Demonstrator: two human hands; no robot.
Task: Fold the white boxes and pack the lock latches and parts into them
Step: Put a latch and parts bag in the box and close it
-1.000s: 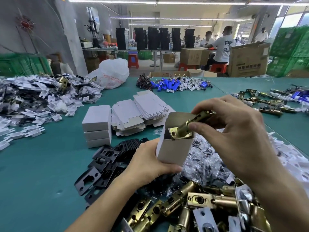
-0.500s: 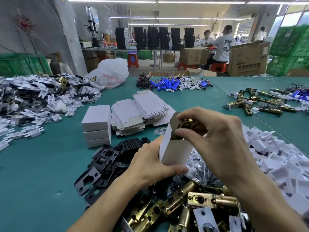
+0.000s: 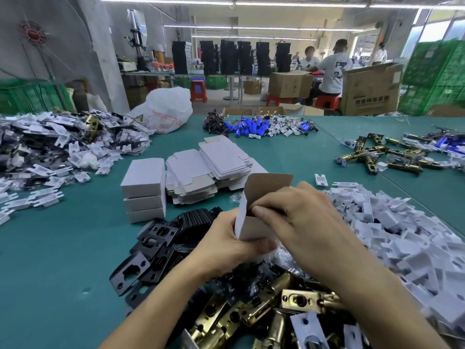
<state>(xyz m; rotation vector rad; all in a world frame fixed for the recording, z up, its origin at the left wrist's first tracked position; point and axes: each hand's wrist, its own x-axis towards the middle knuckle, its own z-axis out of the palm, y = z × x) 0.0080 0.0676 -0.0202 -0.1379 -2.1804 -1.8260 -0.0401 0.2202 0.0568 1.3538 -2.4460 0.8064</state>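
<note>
**Item: white box** [image 3: 251, 226]. One, folded up, held upright above the near middle of the table [image 3: 50, 273]. Its brown-lined lid flap [image 3: 269, 185] stands open at the top. Contents are hidden.
- Handling (judged): thin card, very light when empty, easily creased or crushed. If a latch is inside it will be bottom-heavy. Best held by the side walls low down, leaving the flaps free to tuck.
- Left hand [image 3: 226, 244]: grips the lower body of the box, fingers curled round it.
- Right hand [image 3: 302, 217]: fingers curled over the open mouth, thumb [image 3: 264, 215] against the front wall, pinching the rim. Whether it also holds something inside cannot be told.

**Stock nearby**
- Brass latches [image 3: 289, 306]: loose heap just below the hands. Judged heavy, rigid and smooth; take by the barrel.
- Black plates [image 3: 161, 244]: heap just left of the left hand. Flat, stiff metal.
- White plastic parts [image 3: 402, 238]: heap to the right.
- Finished boxes [image 3: 144, 190]: stack of three, closed, beyond the plates.
- Flat box blanks [image 3: 208, 170]: fanned pile touching that stack on its right.

**Farther off**
- Bagged parts [image 3: 50, 147]: large heap, far left.
- Blue cylinders [image 3: 251, 127]: far middle.
</note>
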